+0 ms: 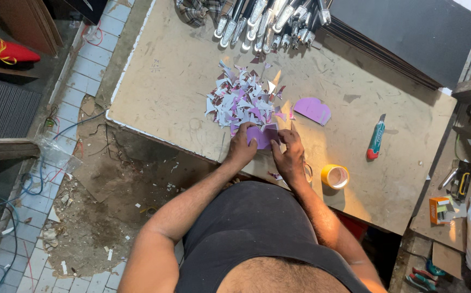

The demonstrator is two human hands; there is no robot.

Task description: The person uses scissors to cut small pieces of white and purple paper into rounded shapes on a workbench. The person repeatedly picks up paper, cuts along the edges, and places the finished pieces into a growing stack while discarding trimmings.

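Observation:
Both of my hands grip one small purple card piece (262,135) at the near edge of the brown worktable (181,81). My left hand (242,147) holds its left side and my right hand (288,152) holds its right side. Just beyond the piece lies a heap of purple and white paper offcuts (243,100). A stack of cut purple rounded shapes (312,110) rests to the right of the heap. Scissors (307,171) lie partly hidden under my right wrist.
A roll of yellow tape (334,176) sits right of my right hand. A green utility knife (376,140) lies further right. Several metal tubes (270,21) line the far edge beside dark boards (409,32). Dusty tiled floor with wires (56,179) lies to the left.

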